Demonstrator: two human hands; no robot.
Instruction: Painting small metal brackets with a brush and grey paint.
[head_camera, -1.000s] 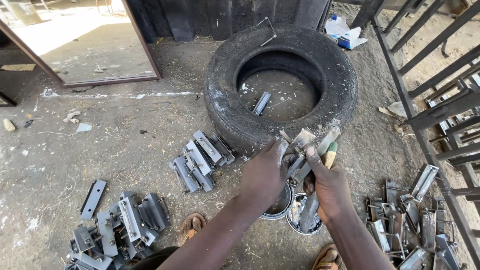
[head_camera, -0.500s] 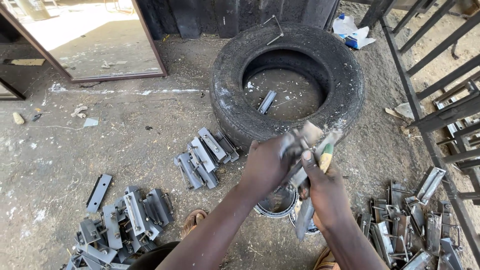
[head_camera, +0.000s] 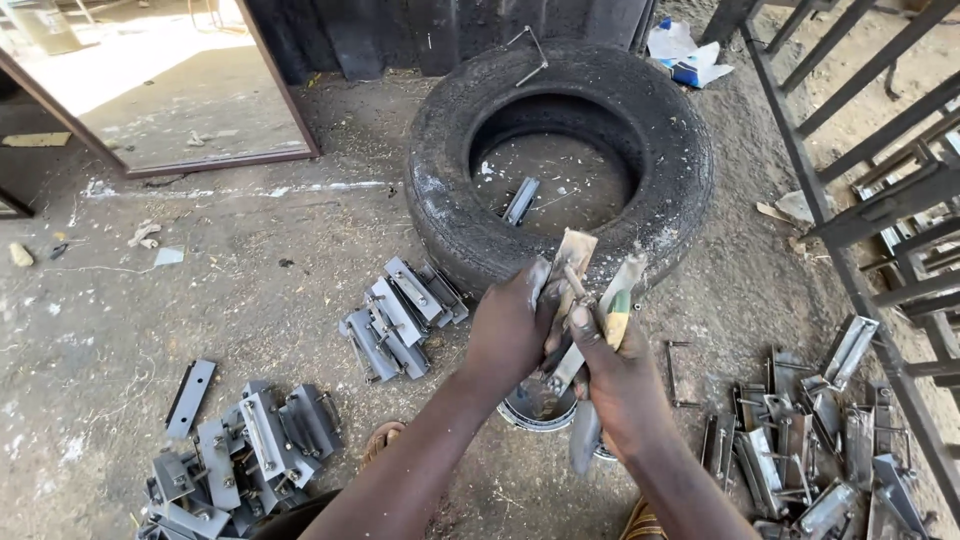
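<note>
Metal bracket, a flat grey piece, stands upright between both hands in the near middle of the scene, just in front of the old tyre. The left hand is clamped around its lower part, while the right hand grips a paintbrush with a yellow-green handle, fingers closed tight, bristles beside the bracket. Beneath the hands sits a small paint tin on the dirt.

As a judgement of progress: a small row of grey brackets lies to the left of the tyre and a larger heap rests near left; these look coated. Another pile at the near right, beside the metal gate, seems duller, so probably a fair share remains. One more piece lies inside the tyre.
</note>
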